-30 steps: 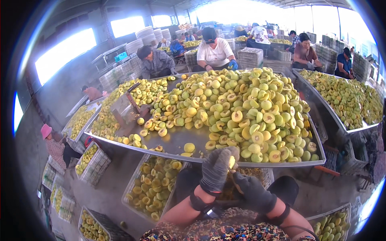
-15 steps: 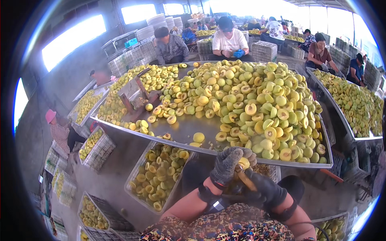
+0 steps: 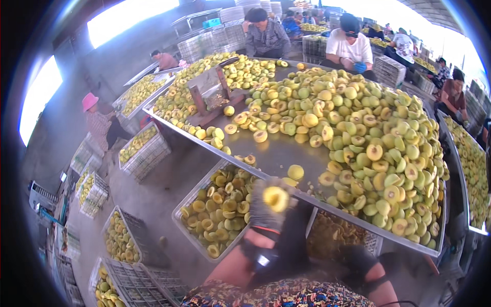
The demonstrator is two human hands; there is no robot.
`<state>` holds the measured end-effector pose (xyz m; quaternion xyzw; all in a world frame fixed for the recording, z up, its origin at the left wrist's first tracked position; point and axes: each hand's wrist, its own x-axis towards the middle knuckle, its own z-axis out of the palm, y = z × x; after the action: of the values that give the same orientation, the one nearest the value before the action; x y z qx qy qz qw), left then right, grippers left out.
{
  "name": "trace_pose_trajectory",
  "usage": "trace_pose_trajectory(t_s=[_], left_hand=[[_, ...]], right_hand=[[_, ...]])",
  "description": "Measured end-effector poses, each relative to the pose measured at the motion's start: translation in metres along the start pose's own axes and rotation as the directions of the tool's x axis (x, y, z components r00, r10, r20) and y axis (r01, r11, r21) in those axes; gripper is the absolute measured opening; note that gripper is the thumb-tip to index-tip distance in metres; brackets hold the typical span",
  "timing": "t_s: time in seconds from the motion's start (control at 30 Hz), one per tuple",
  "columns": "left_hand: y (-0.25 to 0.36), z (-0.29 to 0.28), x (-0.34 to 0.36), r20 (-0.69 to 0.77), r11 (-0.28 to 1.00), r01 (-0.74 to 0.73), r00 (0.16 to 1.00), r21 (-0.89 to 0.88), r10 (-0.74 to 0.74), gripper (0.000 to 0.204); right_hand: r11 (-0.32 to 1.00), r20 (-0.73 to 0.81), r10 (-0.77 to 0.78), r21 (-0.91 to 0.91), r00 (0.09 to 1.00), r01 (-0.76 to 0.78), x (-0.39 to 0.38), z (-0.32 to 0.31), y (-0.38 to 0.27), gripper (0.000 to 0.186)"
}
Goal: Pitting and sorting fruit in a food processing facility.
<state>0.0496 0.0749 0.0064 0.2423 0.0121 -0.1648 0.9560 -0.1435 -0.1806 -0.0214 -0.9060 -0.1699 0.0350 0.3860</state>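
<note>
At the far left, a person in a pink hat (image 3: 91,101) sits near a pale crate (image 3: 148,162) filled with yellow-green fruit. 2 more loaded crates stand in the lower left of the frame. Left of center, at the table's near edge, a pale tub (image 3: 175,214) holds many fruit halves. Above it, a wood-and-metal stand (image 3: 207,94) rests on the metal table (image 3: 289,153), with fruit around it. At the center of the frame, by the tub's right side, the left hand (image 3: 266,217), in a grey glove, grips 1 yellow fruit half (image 3: 276,198), hollow side up. Right of center, a large pile of fruit halves (image 3: 383,153) covers the table; below its edge sits a crate (image 3: 377,244) of brown bits. The right hand (image 3: 356,260), dark-gloved and blurred, is at the lower right; I cannot tell its grip. At the far right stands another fruit-laden table (image 3: 462,179).
</note>
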Motion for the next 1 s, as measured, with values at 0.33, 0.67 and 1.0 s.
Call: trace_pose_trajectory(t_s=[0.33,0.67,1.0], left_hand=[[0.101,-0.196,0.125,-0.64,0.977,-0.211,0.754,-0.021,0.149,0.05],[-0.036,0.008,0.106,0.858,-0.648,-0.677,0.509,0.349,-0.07,0.038],[-0.191,0.04,0.135,0.248,-0.646,-0.437,0.897,0.625,-0.366,0.062]], right_hand=[[0.937,0.243,0.324,-0.212,0.914,-0.276,-0.001,0.039,0.074,0.04],[0.887,0.142,0.387,-0.329,0.911,-0.325,-0.007,-0.02,0.001,0.041],[0.909,0.006,0.329,-0.272,0.944,-0.315,-0.066,-0.022,-0.001,0.046]])
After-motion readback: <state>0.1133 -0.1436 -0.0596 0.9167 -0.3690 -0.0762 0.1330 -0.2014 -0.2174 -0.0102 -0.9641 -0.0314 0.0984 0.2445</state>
